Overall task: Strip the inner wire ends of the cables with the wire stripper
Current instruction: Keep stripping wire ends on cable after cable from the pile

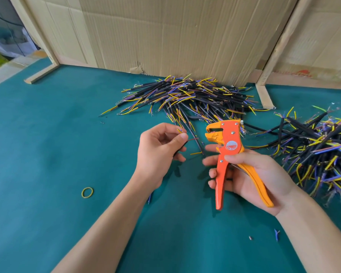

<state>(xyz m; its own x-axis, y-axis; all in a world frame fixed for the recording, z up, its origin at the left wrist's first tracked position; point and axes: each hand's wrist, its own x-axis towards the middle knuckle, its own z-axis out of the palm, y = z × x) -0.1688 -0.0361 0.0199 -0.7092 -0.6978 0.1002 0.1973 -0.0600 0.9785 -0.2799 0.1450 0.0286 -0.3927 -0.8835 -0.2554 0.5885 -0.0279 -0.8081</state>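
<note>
I judge I am between cuts: one short black-sheathed cable (180, 151) is in hand with its thin red inner wire (192, 139) fanned out, ready to be fed to the tool. My right hand (254, 174) is nearest me, fingers curled round the two handles of the orange and yellow spring-handled wire stripper (227, 152); the handles stand spread and the jaws gape, pointing left. My left hand (158, 152) pinches the cable between thumb and forefinger, the other fingers loosely curled, the red wire sticking out toward the jaws but apart from them, a clear gap between. Next I would need to bring that wire end level with the open mouth, slide it in, then squeeze. A small yellow rubber band (87, 192) lies on the green felt table (47, 154) to my left. Farther off, one heap of cut cables (185, 97) lies against the brown cardboard backing (175, 36), and another heap (323, 142) spreads to the right.
</note>
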